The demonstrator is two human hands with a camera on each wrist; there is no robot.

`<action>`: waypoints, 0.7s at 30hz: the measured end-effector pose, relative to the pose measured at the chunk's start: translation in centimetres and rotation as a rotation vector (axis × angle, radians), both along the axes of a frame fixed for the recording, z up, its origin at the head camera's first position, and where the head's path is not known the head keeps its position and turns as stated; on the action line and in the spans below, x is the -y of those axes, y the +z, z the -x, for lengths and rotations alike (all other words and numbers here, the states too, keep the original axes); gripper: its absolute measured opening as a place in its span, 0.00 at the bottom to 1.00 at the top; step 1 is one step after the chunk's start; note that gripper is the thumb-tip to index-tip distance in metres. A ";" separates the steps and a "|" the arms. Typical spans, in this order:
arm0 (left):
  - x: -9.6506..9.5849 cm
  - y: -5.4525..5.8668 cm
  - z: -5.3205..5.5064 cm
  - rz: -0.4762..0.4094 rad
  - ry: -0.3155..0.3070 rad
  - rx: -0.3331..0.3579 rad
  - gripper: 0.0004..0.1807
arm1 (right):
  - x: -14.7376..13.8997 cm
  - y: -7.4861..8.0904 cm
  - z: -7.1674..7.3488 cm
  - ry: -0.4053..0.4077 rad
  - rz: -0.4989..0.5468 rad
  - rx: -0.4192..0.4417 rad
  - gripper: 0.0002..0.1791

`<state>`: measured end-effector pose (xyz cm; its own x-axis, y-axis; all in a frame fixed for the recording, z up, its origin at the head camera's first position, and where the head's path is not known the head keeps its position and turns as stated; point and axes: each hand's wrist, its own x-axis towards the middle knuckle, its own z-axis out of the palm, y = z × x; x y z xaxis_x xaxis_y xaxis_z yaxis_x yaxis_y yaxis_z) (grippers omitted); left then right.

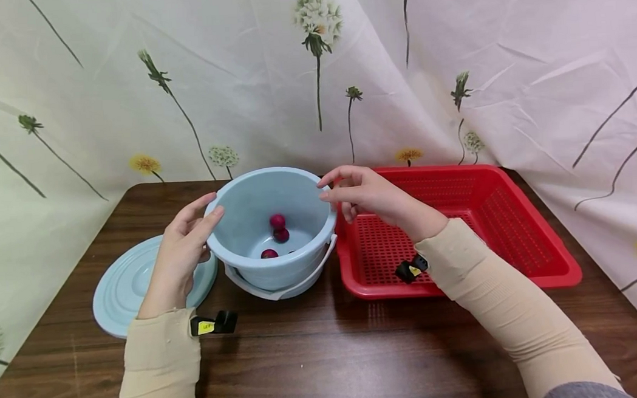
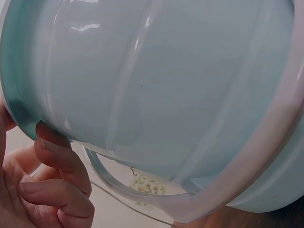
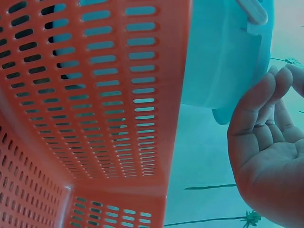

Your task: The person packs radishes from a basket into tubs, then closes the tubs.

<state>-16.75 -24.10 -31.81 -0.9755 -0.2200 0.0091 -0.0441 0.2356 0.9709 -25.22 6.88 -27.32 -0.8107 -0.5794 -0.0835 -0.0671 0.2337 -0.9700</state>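
Observation:
A light blue plastic bucket [image 1: 279,274] stands on the table in the head view, with several small dark red round fruits [image 1: 278,221] on its floor. My left hand [image 1: 181,247] holds the bucket's left rim, its thumb at the inner edge. In the left wrist view, curled left-hand fingers [image 2: 64,164] touch the outside under the rim. Over the right rim is my right hand [image 1: 370,199], its thumb and index finger slightly apart. Seen from the right wrist, the fingers [image 3: 251,99] are loosely bent at the rim's edge, without closing round it.
A red perforated basket [image 1: 466,287] stands to the right, close against the bucket. Left of the bucket a round light blue lid [image 1: 129,283] lies flat, partly behind my left wrist. Behind the brown table [image 1: 317,363] hangs a white dandelion-print cloth [image 1: 245,75].

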 end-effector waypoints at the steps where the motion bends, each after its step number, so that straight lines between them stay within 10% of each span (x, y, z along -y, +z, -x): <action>1: 0.0 0.0 -0.1 -0.002 0.002 0.000 0.35 | 0.0 0.1 -0.1 0.002 -0.001 -0.002 0.19; 13: 0.1 0.3 -0.7 0.067 0.075 0.026 0.42 | -0.5 2.4 -1.7 0.074 0.047 -0.038 0.21; 21: 2.0 0.7 -1.4 -0.090 0.093 -0.034 0.28 | 0.4 3.3 -4.1 0.150 0.139 -0.067 0.23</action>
